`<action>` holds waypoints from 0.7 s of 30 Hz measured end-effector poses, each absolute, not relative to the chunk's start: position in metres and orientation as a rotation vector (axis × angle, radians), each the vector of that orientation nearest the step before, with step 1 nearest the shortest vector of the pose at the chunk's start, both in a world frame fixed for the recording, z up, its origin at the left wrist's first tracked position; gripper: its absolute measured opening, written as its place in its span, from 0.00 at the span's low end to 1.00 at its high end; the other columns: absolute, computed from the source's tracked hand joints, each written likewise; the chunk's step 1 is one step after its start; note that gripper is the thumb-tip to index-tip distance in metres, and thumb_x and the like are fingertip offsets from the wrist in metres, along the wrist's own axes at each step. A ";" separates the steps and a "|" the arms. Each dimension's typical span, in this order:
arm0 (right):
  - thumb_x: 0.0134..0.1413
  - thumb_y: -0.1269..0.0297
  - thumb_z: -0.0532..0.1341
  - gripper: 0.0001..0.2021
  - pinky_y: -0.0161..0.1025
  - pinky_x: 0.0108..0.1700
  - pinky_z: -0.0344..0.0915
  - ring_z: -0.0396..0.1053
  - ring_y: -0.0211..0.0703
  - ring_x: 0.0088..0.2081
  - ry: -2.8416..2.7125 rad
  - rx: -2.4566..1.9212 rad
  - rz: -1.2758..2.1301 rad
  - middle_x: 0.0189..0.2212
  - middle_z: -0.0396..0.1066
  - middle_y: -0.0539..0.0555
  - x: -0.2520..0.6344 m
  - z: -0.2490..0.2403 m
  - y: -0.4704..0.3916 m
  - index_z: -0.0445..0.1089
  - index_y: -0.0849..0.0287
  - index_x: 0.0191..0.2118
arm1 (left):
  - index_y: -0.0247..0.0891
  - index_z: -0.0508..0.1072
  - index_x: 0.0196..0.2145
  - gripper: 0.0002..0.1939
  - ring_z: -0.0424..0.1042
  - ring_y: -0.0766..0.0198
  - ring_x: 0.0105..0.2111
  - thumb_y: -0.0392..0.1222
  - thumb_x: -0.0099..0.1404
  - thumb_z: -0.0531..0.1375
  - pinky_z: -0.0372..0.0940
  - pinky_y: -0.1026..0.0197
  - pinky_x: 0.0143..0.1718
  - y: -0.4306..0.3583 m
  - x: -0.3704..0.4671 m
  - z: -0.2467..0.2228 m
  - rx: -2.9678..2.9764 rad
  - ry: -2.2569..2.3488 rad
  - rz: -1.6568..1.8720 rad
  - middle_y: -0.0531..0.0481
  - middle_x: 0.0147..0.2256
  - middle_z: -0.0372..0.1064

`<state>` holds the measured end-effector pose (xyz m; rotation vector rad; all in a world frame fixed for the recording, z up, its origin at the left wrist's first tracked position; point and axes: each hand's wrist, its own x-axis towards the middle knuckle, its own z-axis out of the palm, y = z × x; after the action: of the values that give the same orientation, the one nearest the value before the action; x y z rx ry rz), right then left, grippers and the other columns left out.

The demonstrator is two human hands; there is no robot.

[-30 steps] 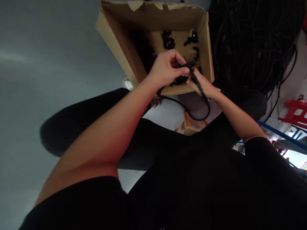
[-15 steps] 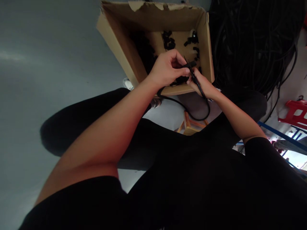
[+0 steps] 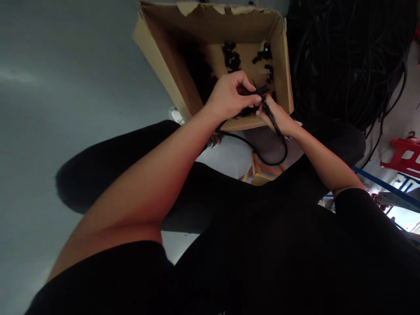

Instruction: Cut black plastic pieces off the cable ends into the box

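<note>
Over the near side of an open cardboard box [image 3: 164, 70], my left hand [image 3: 231, 94] pinches a small black part [image 3: 263, 90] between thumb and fingers. My right hand [image 3: 277, 116] is closed on a black cable [image 3: 271, 118] just to the right, close against the left fingertips. The cable's end meets the black part there; the exact join is too small and dark to make out. From the hands the cable loops down below the box's near edge and back up to the left. Several small black pieces [image 3: 231, 57] lie in the box.
A large heap of black cables [image 3: 348, 61] stands right of the box. Below the box is a small wooden stool [image 3: 260, 177], between my legs. A red plastic stool [image 3: 405, 155] and a blue bar [image 3: 387, 186] are at the far right.
Both hands stay at almost the same spot. My left hand has shifted very slightly downward and to the right, with the black part still in its fingers.
</note>
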<state>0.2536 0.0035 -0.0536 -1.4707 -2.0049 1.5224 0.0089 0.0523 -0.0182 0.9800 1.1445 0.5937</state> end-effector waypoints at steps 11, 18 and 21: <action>0.81 0.25 0.61 0.30 0.64 0.69 0.81 0.82 0.61 0.55 -1.956 -1.652 1.455 0.52 0.80 0.59 0.244 -0.032 -0.005 0.67 0.49 0.59 | 0.49 0.74 0.37 0.25 0.88 0.42 0.56 0.47 0.59 0.87 0.81 0.47 0.49 0.052 0.007 -0.015 0.945 1.114 0.631 0.53 0.30 0.82; 0.77 0.22 0.62 0.35 0.61 0.69 0.79 0.81 0.59 0.56 -1.932 -1.559 1.514 0.54 0.81 0.59 0.246 -0.037 -0.004 0.67 0.49 0.62 | 0.48 0.70 0.36 0.28 0.90 0.46 0.43 0.45 0.59 0.88 0.82 0.47 0.45 0.049 0.012 -0.014 0.888 1.120 0.582 0.52 0.31 0.81; 0.78 0.23 0.60 0.34 0.60 0.69 0.78 0.81 0.58 0.56 -1.965 -1.574 1.493 0.54 0.80 0.59 0.248 -0.037 -0.003 0.67 0.50 0.63 | 0.48 0.72 0.36 0.29 0.89 0.49 0.43 0.51 0.60 0.89 0.82 0.45 0.48 0.049 0.012 -0.017 0.907 1.089 0.605 0.52 0.31 0.81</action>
<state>0.2483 -0.0032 -0.0372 -1.5742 -1.9646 1.4933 0.0116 0.0489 -0.0170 0.9066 1.0887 0.6047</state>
